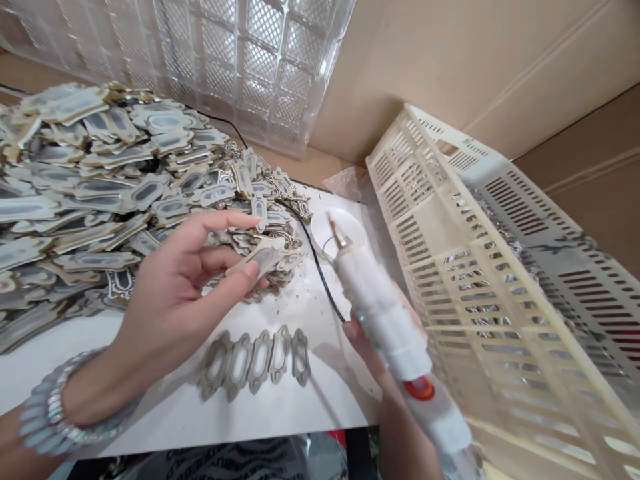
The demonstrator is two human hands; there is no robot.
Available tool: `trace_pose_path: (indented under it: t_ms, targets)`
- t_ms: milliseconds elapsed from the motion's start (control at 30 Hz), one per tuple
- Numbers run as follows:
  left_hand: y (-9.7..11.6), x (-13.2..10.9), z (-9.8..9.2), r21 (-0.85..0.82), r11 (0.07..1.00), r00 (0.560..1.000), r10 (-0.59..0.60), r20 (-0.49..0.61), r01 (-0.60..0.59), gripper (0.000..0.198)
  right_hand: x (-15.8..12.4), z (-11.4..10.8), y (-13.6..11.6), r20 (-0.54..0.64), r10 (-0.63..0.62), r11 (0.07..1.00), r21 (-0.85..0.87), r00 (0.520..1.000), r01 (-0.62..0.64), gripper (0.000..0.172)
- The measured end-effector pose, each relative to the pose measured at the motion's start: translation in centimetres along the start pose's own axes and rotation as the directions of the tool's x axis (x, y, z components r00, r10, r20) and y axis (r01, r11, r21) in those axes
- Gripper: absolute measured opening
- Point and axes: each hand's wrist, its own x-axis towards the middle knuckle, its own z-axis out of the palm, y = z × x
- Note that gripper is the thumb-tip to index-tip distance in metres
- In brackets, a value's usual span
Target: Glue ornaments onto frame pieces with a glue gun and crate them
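Note:
My left hand [185, 287], with beaded bracelets at the wrist, pinches a small ornate frame piece [264, 259] between thumb and fingers, its index finger stretched toward the pile. A large pile of similar metal frame pieces [125, 193] lies behind and to the left. My right hand [373, 353] is wrapped round a white pen-like tool [387, 307] with a metal tip and a red-orange button; the tip points up over a small white round dish [325, 230]. Several frame pieces [260, 359] lie in a row on the white tabletop [200, 427] below my left hand.
Cream plastic baskets [450, 267] with items inside stand at the right. A clear compartment tray [240, 60] leans at the back against cardboard [440, 60]. A black cable [320, 273] crosses the table beside the dish. Printed plastic [240, 460] shows below the front edge.

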Motion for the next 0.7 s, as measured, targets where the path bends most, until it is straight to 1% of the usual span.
trace_pose_path:
  t_ms: [100,167,200,367,533,700]
  targets:
    - [0.0,-0.1,-0.2,-0.015,1.000,0.999,0.019,-0.028,-0.020,0.034,0.2,0.0,-0.6,0.027,-0.141,0.990,0.007,0.990,0.141,0.010]
    - [-0.1,-0.2,-0.2,-0.002,1.000,0.999,0.024,-0.038,-0.024,0.035,0.2,0.2,-1.0,0.044,-0.204,0.979,0.014,0.978,0.203,0.014]
    - [-0.1,-0.3,-0.3,0.007,1.000,0.999,0.020,-0.040,-0.020,0.035,0.2,0.2,-1.2,0.060,-0.216,0.976,0.016,0.975,0.215,0.015]
    - [0.0,-0.4,-0.3,0.008,1.000,0.998,0.020,-0.057,-0.020,0.034,0.2,0.2,-1.6,0.137,-0.191,0.980,-0.033,0.972,0.197,0.018]
    - [0.0,-0.4,-0.4,0.005,1.000,0.999,0.012,-0.049,-0.012,0.036,0.3,0.1,-1.9,0.147,-0.167,0.983,-0.051,0.975,0.176,0.014]
    - [-0.1,-0.4,-0.3,0.007,1.000,0.999,0.022,-0.046,-0.022,0.034,0.2,0.5,-1.1,0.140,-0.215,0.976,-0.013,0.967,0.219,0.016]
